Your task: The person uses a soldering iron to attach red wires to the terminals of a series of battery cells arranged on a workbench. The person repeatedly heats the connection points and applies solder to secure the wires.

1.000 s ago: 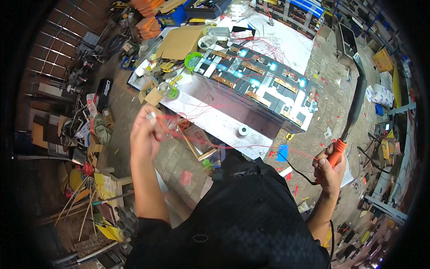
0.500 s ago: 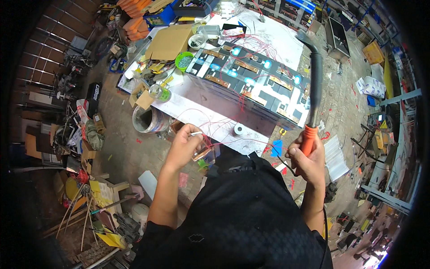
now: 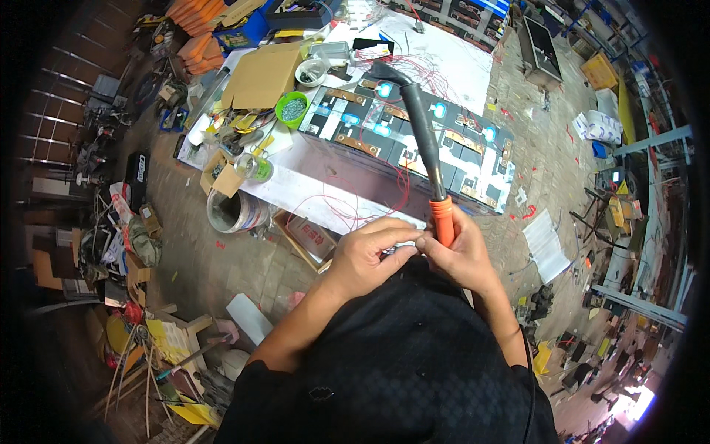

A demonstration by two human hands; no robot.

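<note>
My right hand is wrapped round the orange handle of a soldering iron. The iron's long black shaft leans up and to the left, its bent tip above the far side of the battery pack. Close against the right hand, my left hand has its thumb and fingers pinched together; what they hold is hidden. Thin red wires loop over the near edge of the white-topped table and the pack's front side. Copper strips and bright reflections show on the pack's top.
Left on the table are a cardboard sheet, a green bowl of small parts and a glass jar. A bucket and wooden box stand below. Another battery pack sits at the far end.
My right hand has brought the soldering iron leftward, its tip now over the pack. My left hand has moved right to meet it. The white roll on the table's edge is no longer visible.
</note>
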